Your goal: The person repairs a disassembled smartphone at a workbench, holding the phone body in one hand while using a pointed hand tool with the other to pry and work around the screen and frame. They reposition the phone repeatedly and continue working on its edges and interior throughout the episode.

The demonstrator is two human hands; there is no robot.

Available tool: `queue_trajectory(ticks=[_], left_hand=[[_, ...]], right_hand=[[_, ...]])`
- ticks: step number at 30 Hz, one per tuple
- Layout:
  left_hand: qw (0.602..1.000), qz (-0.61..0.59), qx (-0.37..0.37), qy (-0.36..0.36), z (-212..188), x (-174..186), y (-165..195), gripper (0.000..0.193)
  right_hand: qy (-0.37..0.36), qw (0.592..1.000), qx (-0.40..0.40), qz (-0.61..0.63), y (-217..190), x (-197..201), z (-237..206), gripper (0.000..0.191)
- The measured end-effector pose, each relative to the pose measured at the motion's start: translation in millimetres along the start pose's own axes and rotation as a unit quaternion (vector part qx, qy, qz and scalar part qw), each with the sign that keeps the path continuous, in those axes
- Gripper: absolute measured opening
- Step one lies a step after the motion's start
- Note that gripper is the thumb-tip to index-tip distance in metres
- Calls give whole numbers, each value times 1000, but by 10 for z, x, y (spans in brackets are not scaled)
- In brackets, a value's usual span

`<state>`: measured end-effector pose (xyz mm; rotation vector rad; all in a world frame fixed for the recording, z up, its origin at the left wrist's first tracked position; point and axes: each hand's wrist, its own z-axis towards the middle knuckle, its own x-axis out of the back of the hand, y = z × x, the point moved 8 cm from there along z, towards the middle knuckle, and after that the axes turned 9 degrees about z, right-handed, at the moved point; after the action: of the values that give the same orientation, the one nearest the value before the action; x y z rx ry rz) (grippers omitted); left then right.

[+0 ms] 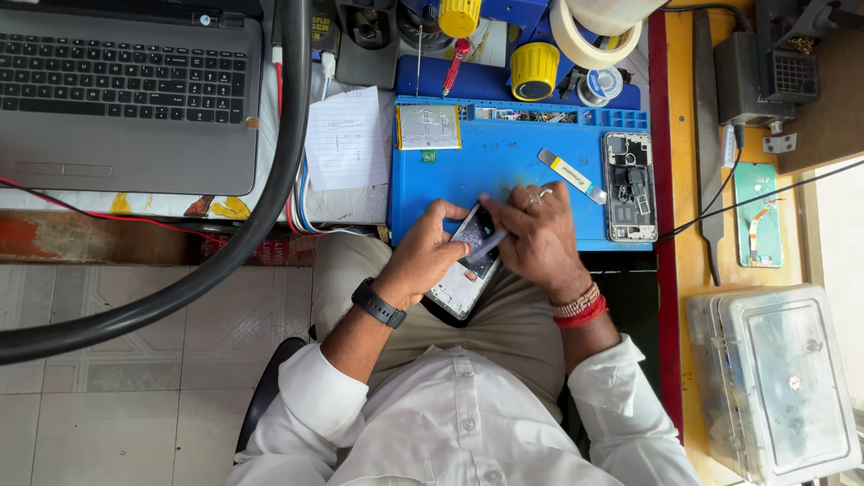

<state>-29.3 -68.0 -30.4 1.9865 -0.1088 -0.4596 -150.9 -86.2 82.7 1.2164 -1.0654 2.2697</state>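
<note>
opened phone (463, 270) gripped by left hand (430, 256) fingers, right hand (540, 236) fingers pinching thin tool (486, 243) onto it

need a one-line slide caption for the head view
Left hand holds an opened phone while right hand works it with a metal tool, above blue mat.

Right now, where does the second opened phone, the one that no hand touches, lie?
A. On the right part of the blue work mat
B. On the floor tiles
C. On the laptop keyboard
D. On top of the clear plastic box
A: the opened phone lies flat at the right edge of the blue work mat, apart from the left hand and right hand, which hold another phone.
</note>
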Motion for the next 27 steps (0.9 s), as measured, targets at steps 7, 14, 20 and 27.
queue_trajectory(ticks=[7,14,20,27], left_hand=[[1000,-12,-1,-2,246,258,-329,44],[1000,-4,-10,0,375,369,-353,44],[1000,0,4,1,438,476,-323,43],[1000,-10,-4,-8,519,487,-236,43]], right_hand=[[-5,999,-15,-33,239,-342,126,42],[17,999,7,-51,303,-470,191,39],[93,931,-282,211,875,-614,48,18],[191,934,-71,293,800,-426,129,15]])
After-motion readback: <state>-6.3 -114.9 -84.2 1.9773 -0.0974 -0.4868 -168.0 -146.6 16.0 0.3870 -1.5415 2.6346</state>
